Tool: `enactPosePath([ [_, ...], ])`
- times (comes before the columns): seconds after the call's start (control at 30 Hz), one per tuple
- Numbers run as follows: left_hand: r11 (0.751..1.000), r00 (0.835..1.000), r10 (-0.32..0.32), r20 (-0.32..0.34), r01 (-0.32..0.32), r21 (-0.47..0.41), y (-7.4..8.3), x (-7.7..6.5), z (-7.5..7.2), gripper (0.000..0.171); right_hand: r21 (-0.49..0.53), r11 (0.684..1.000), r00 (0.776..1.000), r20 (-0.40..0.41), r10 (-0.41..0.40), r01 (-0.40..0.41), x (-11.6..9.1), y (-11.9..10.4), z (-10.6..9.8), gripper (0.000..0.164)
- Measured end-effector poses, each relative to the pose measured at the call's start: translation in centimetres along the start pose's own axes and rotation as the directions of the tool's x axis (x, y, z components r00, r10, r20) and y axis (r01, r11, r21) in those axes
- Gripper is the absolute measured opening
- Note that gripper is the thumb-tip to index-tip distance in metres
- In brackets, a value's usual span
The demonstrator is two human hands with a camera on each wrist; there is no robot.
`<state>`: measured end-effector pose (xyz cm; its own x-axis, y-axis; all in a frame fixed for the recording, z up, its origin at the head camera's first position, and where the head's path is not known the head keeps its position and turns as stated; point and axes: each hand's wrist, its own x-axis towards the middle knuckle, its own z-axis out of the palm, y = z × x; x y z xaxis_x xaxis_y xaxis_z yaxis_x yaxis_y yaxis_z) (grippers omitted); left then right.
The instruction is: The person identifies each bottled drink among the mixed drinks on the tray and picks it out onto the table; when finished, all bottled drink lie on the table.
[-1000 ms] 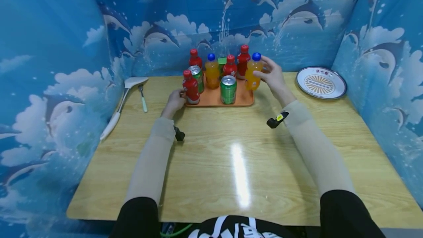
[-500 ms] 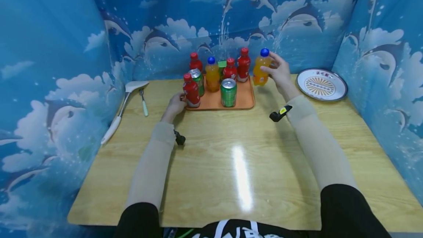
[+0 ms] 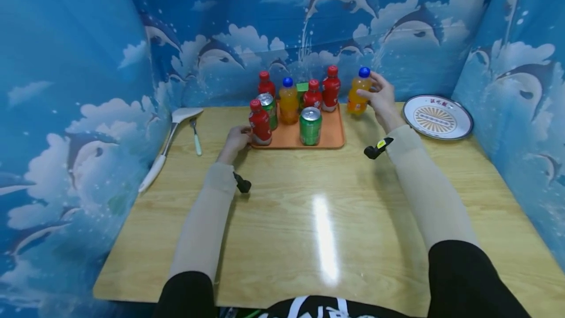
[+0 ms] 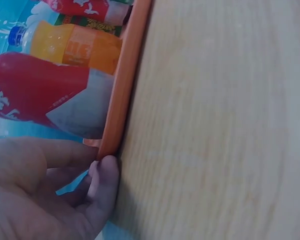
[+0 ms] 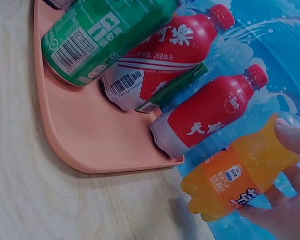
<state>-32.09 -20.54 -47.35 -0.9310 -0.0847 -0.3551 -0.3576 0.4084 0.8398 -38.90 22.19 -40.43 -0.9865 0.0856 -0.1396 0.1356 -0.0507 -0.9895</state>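
Observation:
My right hand [image 3: 383, 96] grips an orange soda bottle [image 3: 357, 97] with a blue cap, just past the right edge of the orange tray [image 3: 332, 134]. In the right wrist view this soda bottle [image 5: 235, 172] leans, with its base close over the table. At the front left corner, my left hand [image 4: 45, 190] pinches the tray rim [image 4: 121, 95] between thumb and finger. Beside that hand stands a red bottle [image 3: 260, 124]. Also on the tray are more red bottles [image 3: 331, 90], a second orange soda bottle [image 3: 289, 102], green cans [image 3: 311, 127] and a partly hidden green box [image 3: 302, 88].
A white plate [image 3: 438, 117] with a dark rim lies at the back right. To the left are a white-handled spatula [image 3: 167, 146] and a small fork [image 3: 196, 139] with a pale green handle. A dolphin-printed curtain [image 3: 273, 18] surrounds the wooden table [image 3: 282, 220] behind and at both sides.
The orange soda bottle has moved right with my right hand, from over the tray's right side to outside its edge. My left hand keeps its place at the tray corner.

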Motion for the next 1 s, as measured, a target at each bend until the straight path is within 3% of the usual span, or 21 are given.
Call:
enactPosePath([
  [0.13, 0.996, 0.998, -0.055, 0.005, 0.055, -0.075, 0.3, -0.2, -0.4, 0.056, 0.001, 1.0, 1.0, -0.021, 0.014, -0.014, 0.4, -0.1, -0.1, 0.076],
  [0.4, 0.992, 0.993, -0.108, -0.037, 0.105, -0.076, 0.7, 0.4, 0.2, 0.047, 0.032, 0.999, 0.998, -0.054, 0.043, -0.042, 0.8, -0.2, 0.0, 0.075],
  [0.73, 0.974, 0.983, -0.181, 0.008, 0.18, -0.134, 0.9, 0.5, -0.1, 0.05, -0.013, 0.999, 0.993, -0.118, 0.031, -0.033, 2.3, 1.2, -0.5, 0.069],
  [1.0, 0.978, 0.988, -0.151, 0.004, 0.15, -0.144, 0.8, 0.7, -0.6, 0.05, -0.165, 0.986, 0.994, -0.1, -0.042, 0.025, 3.0, 1.4, -0.3, 0.071],
])
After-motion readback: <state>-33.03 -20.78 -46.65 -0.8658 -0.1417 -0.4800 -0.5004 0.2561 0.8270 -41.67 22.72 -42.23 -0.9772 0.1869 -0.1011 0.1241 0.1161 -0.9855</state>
